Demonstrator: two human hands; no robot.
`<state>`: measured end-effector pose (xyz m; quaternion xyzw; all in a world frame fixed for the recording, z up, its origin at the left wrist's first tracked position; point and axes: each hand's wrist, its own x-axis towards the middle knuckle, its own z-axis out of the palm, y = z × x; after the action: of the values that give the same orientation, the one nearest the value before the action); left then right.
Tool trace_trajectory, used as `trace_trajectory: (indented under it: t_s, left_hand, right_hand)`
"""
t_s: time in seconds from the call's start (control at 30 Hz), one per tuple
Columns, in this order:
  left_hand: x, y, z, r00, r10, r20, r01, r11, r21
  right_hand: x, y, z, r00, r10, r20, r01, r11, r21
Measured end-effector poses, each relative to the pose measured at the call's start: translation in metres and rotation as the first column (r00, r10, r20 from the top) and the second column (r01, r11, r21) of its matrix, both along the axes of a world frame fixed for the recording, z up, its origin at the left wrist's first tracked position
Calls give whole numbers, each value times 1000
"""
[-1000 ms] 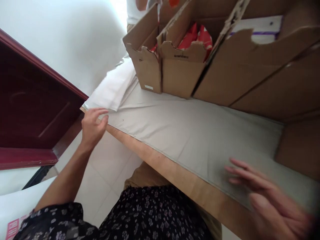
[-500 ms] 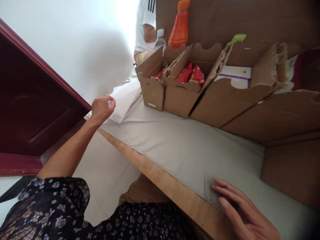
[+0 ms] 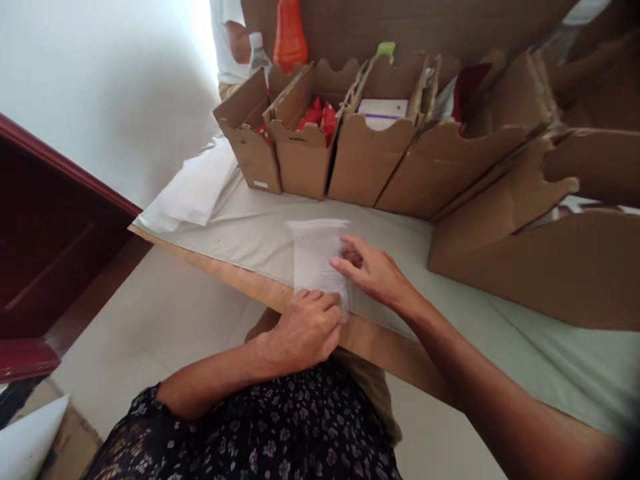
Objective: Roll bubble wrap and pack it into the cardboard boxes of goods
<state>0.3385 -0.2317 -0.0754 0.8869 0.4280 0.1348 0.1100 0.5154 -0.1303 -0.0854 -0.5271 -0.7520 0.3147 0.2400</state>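
A translucent whitish plastic bag (image 3: pixel 317 250) lies at the table's near edge in front of me, slightly blurred. My left hand (image 3: pixel 307 328) is closed on its near end, fingers curled over it. At the bag's right side is my right hand (image 3: pixel 367 267), open, with thumb and fingers apart and half bent. Whether its fingertips touch the bag I cannot tell. Further left on the table lies a pile of similar whitish bags or sheets (image 3: pixel 195 187), apart from both hands.
Several open cardboard boxes (image 3: pixel 363 160) stand in a row along the back, holding red packets (image 3: pixel 316 115) and a white box (image 3: pixel 383 110). Behind them are an orange bottle (image 3: pixel 290 40) and a clear bottle (image 3: pixel 257 53). A person in a white shirt (image 3: pixel 227 50) is beyond. A dark red door (image 3: pixel 55 247) is left.
My left hand has come from beside the whitish pile to the table edge in front of me, now with a plastic bag. My right hand has moved to the bag's side. The view has shifted right.
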Motion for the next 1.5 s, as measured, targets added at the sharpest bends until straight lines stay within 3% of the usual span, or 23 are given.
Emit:
trace_trajectory:
  t_s: [0.1,0.2,0.37,0.53,0.6,0.67,0.73,0.8,0.9,0.97,1.07,1.3,1.5]
  left_hand:
    - [1,-11,6,1000,-27,-6,26,999,-24]
    - [-18,-18,9,998,5,66,-6,1000,16]
    - [-45,-26,-4,975,47,218,-57,998,39]
    - [-35,-33,-14,919,63,389,-70,998,2]
    - [-32,-34,-14,916,57,396,-54,998,-18]
    - [-33,-32,-14,923,47,383,-41,999,-23]
    - [-35,-28,-14,925,47,377,-45,999,-15]
    - [-35,-21,-13,922,49,384,-52,999,-3]
    - [-27,-6,-11,920,52,387,-77,996,51]
    - [-21,5,-12,926,72,372,-114,989,93]
    - [-15,24,-18,939,105,329,-150,982,115]
    - [-7,46,-40,968,131,213,-159,980,118]
    - [-5,50,-44,983,93,159,-124,972,198]
  right_hand:
    - [-14,19,-9,989,-108,99,108,994,5]
    - [-15,26,-15,971,-183,157,174,982,69]
    - [23,14,-22,951,-268,157,258,963,81]
    - [63,-21,-13,943,-308,129,304,951,47]
    - [73,-46,-1,975,-208,84,202,977,75]
    - [77,-75,13,999,8,49,-12,997,73]
    - [72,-101,21,977,211,26,-212,977,34]
    - [58,-119,18,968,250,3,-250,968,27]
    - [33,-126,-1,999,35,-26,-33,996,83]
    - [22,-123,-15,992,-123,-14,124,986,115]
    - [17,-117,-30,971,-235,28,228,961,158]
    - [23,-121,-38,950,-294,109,253,924,287]
    - [34,-126,-33,952,-292,97,219,864,453]
